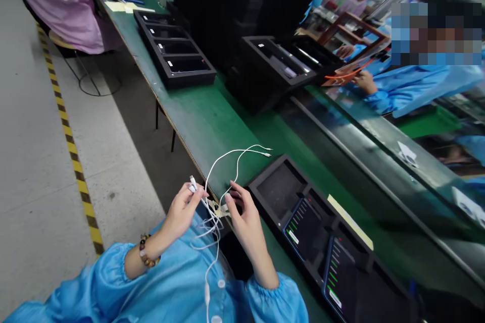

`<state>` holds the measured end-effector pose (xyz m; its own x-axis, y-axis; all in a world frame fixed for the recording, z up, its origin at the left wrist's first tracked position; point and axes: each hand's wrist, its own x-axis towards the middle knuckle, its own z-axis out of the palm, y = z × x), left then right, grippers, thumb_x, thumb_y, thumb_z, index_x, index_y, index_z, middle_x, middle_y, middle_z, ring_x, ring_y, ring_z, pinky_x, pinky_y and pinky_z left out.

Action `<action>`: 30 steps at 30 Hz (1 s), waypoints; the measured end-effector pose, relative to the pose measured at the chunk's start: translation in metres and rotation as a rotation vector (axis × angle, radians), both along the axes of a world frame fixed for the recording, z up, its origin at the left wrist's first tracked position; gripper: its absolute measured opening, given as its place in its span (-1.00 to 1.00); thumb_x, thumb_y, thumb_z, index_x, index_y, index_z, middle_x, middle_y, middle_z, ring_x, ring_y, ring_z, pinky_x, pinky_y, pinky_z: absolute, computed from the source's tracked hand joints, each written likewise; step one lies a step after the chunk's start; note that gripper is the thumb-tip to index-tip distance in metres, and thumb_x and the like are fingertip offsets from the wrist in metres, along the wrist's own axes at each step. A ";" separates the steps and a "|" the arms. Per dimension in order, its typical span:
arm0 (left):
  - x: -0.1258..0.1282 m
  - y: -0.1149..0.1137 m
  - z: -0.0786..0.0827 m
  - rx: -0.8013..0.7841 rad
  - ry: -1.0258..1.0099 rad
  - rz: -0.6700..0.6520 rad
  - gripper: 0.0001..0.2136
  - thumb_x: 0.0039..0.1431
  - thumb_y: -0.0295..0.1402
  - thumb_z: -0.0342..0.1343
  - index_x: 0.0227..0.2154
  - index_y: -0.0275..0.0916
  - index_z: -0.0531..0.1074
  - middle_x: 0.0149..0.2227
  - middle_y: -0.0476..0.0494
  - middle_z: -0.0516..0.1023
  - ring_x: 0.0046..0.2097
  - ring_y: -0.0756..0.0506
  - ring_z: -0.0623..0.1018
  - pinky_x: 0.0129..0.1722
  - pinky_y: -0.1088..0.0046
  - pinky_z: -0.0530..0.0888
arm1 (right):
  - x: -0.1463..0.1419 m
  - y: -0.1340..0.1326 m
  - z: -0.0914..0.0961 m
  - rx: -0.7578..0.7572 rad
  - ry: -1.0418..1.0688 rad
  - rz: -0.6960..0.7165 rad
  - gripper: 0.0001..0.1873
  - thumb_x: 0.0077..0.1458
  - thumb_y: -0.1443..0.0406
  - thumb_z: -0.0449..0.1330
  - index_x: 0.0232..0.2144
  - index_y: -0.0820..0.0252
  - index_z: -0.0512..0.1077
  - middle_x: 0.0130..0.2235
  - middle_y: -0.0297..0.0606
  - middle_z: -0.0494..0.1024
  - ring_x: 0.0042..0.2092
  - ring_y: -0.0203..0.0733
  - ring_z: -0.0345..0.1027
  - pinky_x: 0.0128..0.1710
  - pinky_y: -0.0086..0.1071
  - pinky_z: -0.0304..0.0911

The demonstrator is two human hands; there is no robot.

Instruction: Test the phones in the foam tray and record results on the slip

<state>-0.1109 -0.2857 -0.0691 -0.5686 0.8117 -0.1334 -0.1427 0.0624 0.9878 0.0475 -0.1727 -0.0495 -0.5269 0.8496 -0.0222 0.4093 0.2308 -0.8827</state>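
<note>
My left hand (pixel 184 210) pinches the plug ends of a white cable bundle (pixel 214 212) in front of my blue smock. Loose strands hang below it, and two thin ends arc out over the green table. My right hand (pixel 245 217) is beside the bundle, thumb and fingers apart, with one strand passing close to the fingertips; I see no firm grip there. Right of it lies a black foam tray (pixel 261 186) with a phone (pixel 303 227) and another phone (pixel 339 277), both with lit screens showing green marks.
On the green table (pixel 212 116) stands another black tray (pixel 174 50) of phones. A tilted black tray (pixel 273 55) sits near a conveyor (pixel 364 161). A yellow strip (pixel 350 222) lies beside the near tray. Co-workers in pink (pixel 64 0) and blue (pixel 413 83) sit nearby.
</note>
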 end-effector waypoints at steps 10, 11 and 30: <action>0.016 0.015 0.024 0.024 0.436 -0.124 -0.64 0.51 -0.07 0.11 -0.10 -0.16 0.73 0.14 -0.34 0.44 0.24 -0.28 0.42 0.28 0.11 0.38 | 0.039 -0.027 0.021 0.140 0.031 0.074 -0.60 0.45 0.11 0.22 0.22 0.10 0.51 0.12 -0.05 0.54 0.09 -0.06 0.47 0.09 -0.21 0.42; 0.017 0.017 0.027 0.044 0.458 -0.171 -0.66 0.52 -0.08 0.12 -0.09 -0.17 0.73 0.18 -0.36 0.43 0.27 -0.29 0.40 0.30 0.09 0.37 | 0.041 -0.032 0.021 0.131 0.027 0.131 -0.59 0.44 0.12 0.24 0.23 0.11 0.50 0.12 -0.05 0.54 0.07 -0.07 0.48 0.07 -0.22 0.42; -0.001 -0.043 -0.062 -0.069 0.094 -0.347 -0.36 0.15 0.23 0.36 0.00 -0.25 0.49 -0.04 -0.29 0.59 0.08 -0.25 0.58 0.17 0.17 0.49 | 0.132 -0.124 -0.048 -0.423 0.016 -0.180 -0.24 0.37 -0.32 0.03 -0.27 0.20 0.61 -0.30 -0.12 0.57 -0.31 -0.10 0.44 -0.17 -0.24 0.39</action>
<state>-0.1122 -0.3287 -0.1306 -0.2729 0.9496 -0.1545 -0.0101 0.1577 0.9874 0.1792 -0.2963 -0.0975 -0.3744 0.8457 -0.3802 0.3954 -0.2252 -0.8904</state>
